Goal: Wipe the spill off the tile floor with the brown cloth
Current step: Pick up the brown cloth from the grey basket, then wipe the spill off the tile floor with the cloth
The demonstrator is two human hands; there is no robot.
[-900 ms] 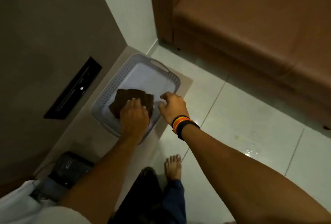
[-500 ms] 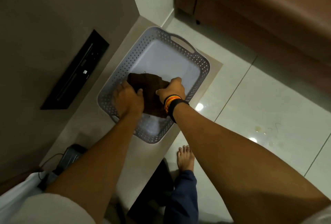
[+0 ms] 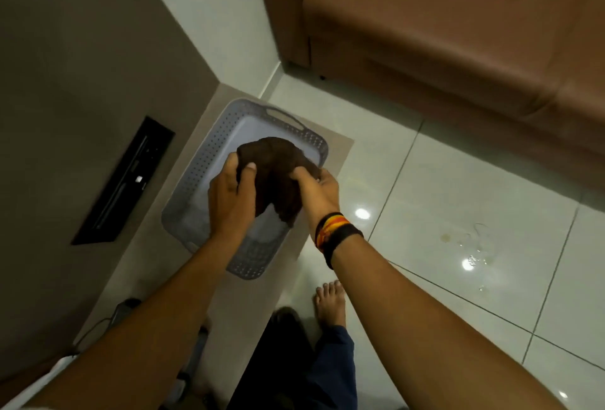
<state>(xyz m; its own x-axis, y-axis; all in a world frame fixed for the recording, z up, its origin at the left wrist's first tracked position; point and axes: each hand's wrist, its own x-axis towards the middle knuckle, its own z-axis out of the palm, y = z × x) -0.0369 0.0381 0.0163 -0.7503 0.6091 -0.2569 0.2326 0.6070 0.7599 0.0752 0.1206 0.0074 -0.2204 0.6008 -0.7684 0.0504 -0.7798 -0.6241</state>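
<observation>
Above the basket (image 3: 196, 177) at 10 o'clock, the brown cloth (image 3: 276, 174) is held bunched, clamped in the grip of the left hand (image 3: 230, 203) and right hand (image 3: 319, 193). Pickup seems done; carrying to the spill (image 3: 471, 246) at 3 o'clock is called for next.

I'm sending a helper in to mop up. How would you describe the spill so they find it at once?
Start at the brown sofa and look down at the white tile floor in front of it. The spill lies right of the grey basket: clear, glinting droplets with one small yellowish spot, the only marks on those tiles.
</observation>
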